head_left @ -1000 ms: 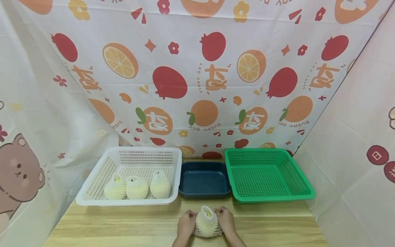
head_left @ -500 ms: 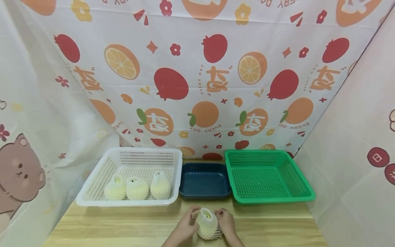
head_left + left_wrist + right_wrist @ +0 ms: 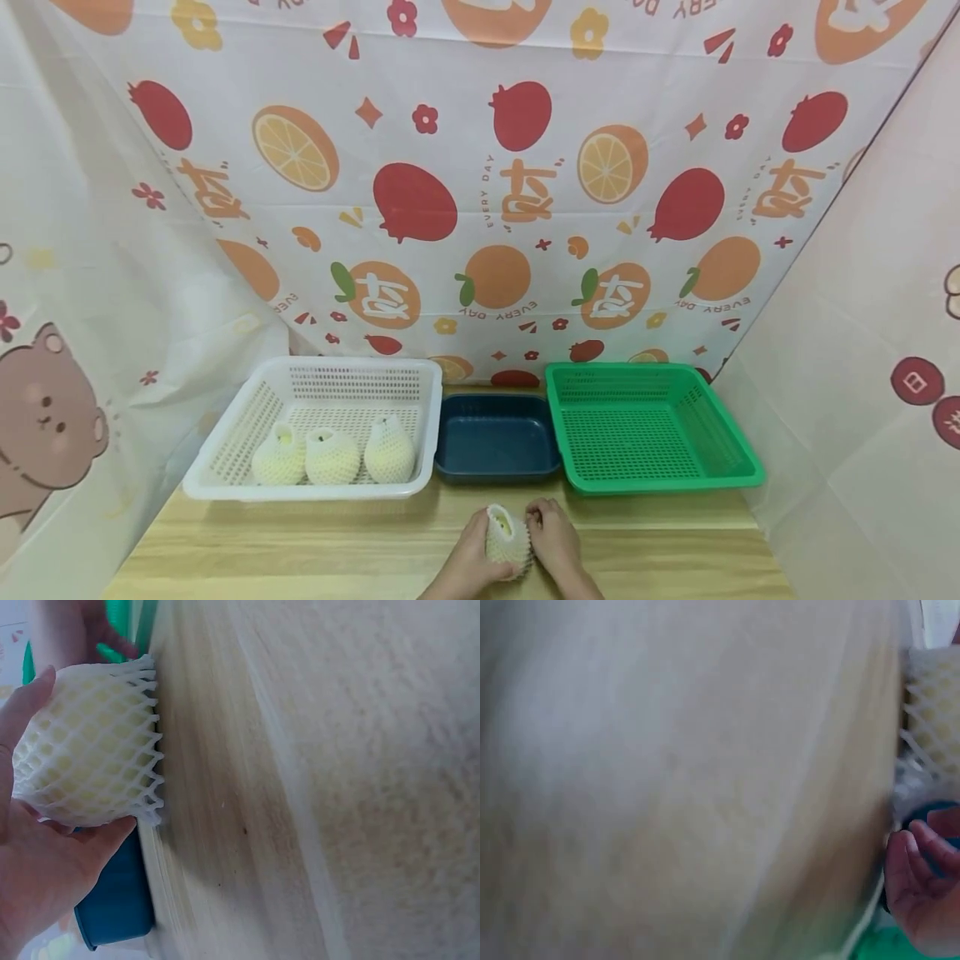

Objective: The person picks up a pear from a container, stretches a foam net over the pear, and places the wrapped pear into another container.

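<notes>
A pale yellow pear (image 3: 504, 546) in a white foam net (image 3: 97, 742) is held over the front of the wooden table. My left hand (image 3: 474, 554) grips its left side, thumb and fingers spread around the netting. The net's mouth faces up in the head view, with a stem showing inside. At the right side is my right hand (image 3: 555, 537), its bent fingertips close beside the net's edge. In the right wrist view, the loosely curled fingers of that hand (image 3: 922, 877) show nothing between them, with the netting a little apart. The pear's underside is hidden in the head view.
A white basket (image 3: 311, 492) with 3 netted pears (image 3: 333, 458) stands at the back left. A dark blue tray (image 3: 498, 478) sits in the middle, with a green basket (image 3: 667, 482) to its right. Wooden tabletop (image 3: 300, 550) lies in front of them; a printed curtain (image 3: 465, 208) hangs behind.
My left hand has let go of the net's left edge, opened out, and now wraps the pear. My right hand has loosened from the net's edge, which is no longer pulled out wide.
</notes>
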Demonstrator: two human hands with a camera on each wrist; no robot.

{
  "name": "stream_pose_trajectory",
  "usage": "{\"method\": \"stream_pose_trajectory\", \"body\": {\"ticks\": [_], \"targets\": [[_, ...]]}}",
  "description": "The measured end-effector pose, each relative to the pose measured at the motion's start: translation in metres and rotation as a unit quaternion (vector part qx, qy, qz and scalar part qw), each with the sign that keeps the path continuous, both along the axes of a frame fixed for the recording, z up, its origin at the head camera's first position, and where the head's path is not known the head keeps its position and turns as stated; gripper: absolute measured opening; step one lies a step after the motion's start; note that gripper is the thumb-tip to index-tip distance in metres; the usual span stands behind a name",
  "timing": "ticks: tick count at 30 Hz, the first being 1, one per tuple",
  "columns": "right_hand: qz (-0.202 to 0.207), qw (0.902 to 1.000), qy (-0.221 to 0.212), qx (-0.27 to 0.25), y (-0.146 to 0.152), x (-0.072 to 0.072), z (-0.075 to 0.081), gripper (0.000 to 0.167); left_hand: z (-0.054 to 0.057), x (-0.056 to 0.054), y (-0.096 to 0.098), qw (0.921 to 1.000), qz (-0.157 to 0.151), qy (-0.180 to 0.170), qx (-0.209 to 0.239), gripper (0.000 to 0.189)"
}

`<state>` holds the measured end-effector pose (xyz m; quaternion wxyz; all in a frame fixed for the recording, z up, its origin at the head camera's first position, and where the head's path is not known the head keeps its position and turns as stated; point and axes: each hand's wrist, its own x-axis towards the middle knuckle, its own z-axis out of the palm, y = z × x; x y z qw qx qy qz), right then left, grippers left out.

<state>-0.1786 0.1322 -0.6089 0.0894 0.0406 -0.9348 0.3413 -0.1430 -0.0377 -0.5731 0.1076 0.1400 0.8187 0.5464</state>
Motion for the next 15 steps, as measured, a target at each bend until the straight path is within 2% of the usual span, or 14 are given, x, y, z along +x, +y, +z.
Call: {"method": "stream_pose_trajectory", "body": {"ticks": [2,4,6,9,11,15], "targets": [[0.042,0.9989,0.019,-0.007,0.005,0.001,0.005,0.018,-0.001,0.0,0.0,1.0,-0.001,0.005,-0.001,0.088],[0.105,0.9933,0.006,-0.049,0.011,0.003,0.012,0.029,-0.001,-0.002,0.001,0.9999,-0.003,0.014,-0.002,0.088],[0.165,0.9823,-0.022,-0.086,0.014,0.004,0.018,0.039,-0.002,-0.004,0.0,0.9997,-0.005,0.022,-0.004,0.088],[0.236,0.9638,-0.057,-0.111,0.019,0.008,0.025,0.05,-0.002,-0.009,-0.001,0.9994,-0.009,0.032,-0.003,0.089],[0.263,0.9575,-0.061,-0.103,0.02,0.01,0.028,0.055,-0.003,-0.012,-0.002,0.9992,-0.009,0.038,-0.008,0.09],[0.284,0.9507,-0.065,-0.106,0.02,0.013,0.03,0.062,-0.006,-0.017,-0.004,0.9985,-0.009,0.049,-0.023,0.089]]}}
